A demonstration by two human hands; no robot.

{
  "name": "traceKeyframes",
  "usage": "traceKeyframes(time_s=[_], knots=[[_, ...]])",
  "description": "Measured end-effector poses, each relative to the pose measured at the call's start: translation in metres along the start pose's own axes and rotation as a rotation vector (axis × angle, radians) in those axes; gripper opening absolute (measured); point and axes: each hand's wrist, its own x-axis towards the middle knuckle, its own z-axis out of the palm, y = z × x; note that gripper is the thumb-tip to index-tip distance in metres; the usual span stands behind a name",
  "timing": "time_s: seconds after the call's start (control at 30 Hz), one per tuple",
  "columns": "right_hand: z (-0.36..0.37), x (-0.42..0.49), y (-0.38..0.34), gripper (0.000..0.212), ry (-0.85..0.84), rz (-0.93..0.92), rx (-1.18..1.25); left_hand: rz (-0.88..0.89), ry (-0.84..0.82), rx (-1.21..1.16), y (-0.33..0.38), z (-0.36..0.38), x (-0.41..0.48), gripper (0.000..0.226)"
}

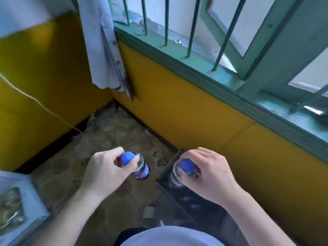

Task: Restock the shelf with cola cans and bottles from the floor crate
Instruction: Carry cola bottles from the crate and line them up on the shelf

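Left hand pinches the left bottle by its neck; right hand pinches the right bottle above the crate.

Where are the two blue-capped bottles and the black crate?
Left-hand bottle (128,158): head view, on its blue cap.
Right-hand bottle (187,166): head view, on its blue cap.
Crate (167,167): head view, on its dark left rim.

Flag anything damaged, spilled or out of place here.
The pale strip hanging in the wall corner is ragged and stained, and debris litters the floor below it. The left hand holds the left bottle, the right hand the right bottle, both capped; no spill shows.
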Motion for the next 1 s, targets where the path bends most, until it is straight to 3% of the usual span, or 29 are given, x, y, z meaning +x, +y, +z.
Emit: traceKeyframes(time_s=[0.2, 0.43, 0.6, 1.0], knots=[[-0.003, 0.026, -0.008, 0.025, -0.107, -0.261, 0.101, -0.279, 0.259, -0.07, 0.034, -0.023, -0.05, 0.06], [0.004, 0.053, -0.058, 0.018, -0.213, -0.574, 0.242, -0.464, 0.495, -0.166, 0.04, -0.066, -0.122, 0.061], [0.023, 0.071, -0.139, 0.015, -0.351, -0.788, 0.378, -0.574, 0.671, -0.106, 0.025, -0.109, -0.176, 0.07], [0.086, 0.028, -0.383, 0.019, -0.542, -1.148, 0.429, -0.667, 1.085, 0.057, -0.037, -0.245, -0.36, 0.057]])
